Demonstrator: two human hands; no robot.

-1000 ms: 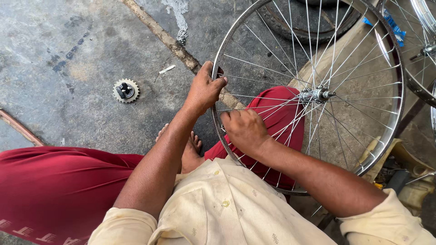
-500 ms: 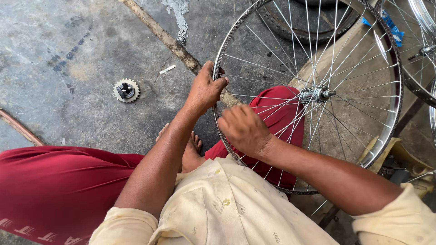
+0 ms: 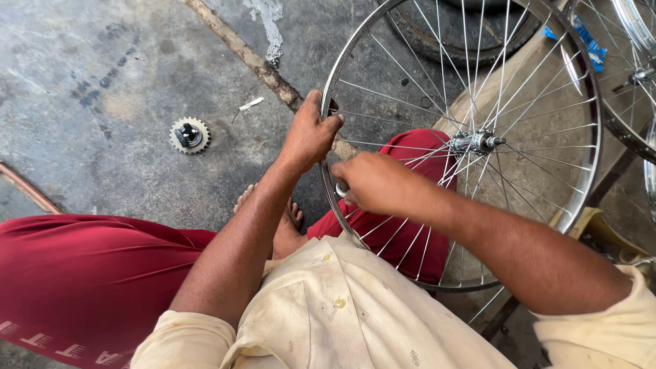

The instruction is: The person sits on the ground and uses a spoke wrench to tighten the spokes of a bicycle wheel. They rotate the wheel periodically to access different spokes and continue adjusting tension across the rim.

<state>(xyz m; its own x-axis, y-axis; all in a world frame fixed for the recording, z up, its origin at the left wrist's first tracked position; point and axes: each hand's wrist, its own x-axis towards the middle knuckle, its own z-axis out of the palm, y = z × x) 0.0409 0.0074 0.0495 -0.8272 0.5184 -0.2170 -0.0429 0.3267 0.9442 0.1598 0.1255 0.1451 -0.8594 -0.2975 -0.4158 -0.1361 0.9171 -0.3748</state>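
Bicycle wheel (image 3: pixel 560 102), bare of tyre, stands upright on the stained concrete floor (image 3: pixel 102 82) in front of the seated person and rests against the knee in red trousers (image 3: pixel 82 287); its chromed rim curves from top centre round to the lower right, and the spokes converge on the hub (image 3: pixel 478 142) with its short axle end. A second wheel (image 3: pixel 635 61) shows at the right edge, and a dark tyre (image 3: pixel 437 34) lies behind the rim at the top. Left hand (image 3: pixel 311 133) is closed over the left arc of the rim, thumb outside and fingers curled inward, steadying it. Right hand (image 3: pixel 376 183) is closed just below, at the inner face of the rim, fingers pinched round a small metal tool (image 3: pixel 339 190), probably a spoke key, though the hand covers most of it. As a judgement, spoke adjustment at this stage goes best with the rim held dead still by the upper hand, the key seated square on the nipple before any turn, and each turn kept small and matched on neighbouring spokes. A bare foot (image 3: pixel 283 219) shows beneath the forearms. Well apart on the floor to the left lies a toothed sprocket (image 3: pixel 189 134), and near it a small white scrap (image 3: pixel 251 104).
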